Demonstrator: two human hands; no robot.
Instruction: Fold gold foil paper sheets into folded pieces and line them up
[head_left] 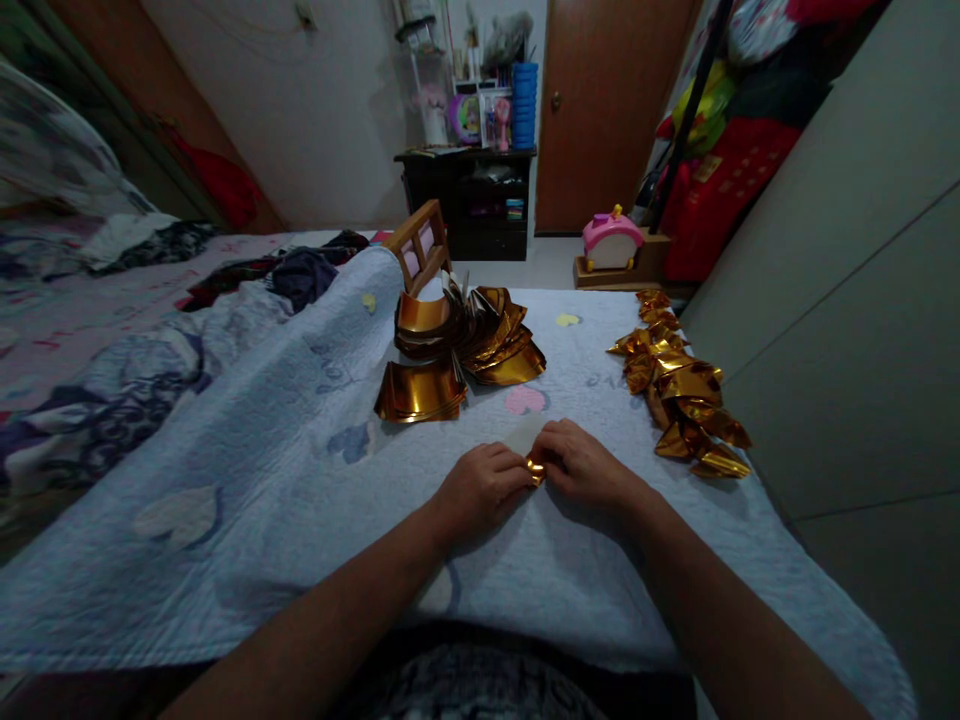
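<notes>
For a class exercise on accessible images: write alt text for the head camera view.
Both hands, left hand and right hand, pinch a small gold foil piece on a pale blue quilt. A stack of gold sheets lies ahead, a row of folded gold pieces to the right.

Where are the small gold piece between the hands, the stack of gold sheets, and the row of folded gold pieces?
small gold piece [535,470], head view, exposed middle
stack of gold sheets [420,392], head view, top sheet
row of folded gold pieces [686,385], head view, middle piece

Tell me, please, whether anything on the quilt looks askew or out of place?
Only the gold sheets: the stack has slumped and fanned out. The folded pieces sit in a loose row; both hands pinch one gold piece.
</notes>
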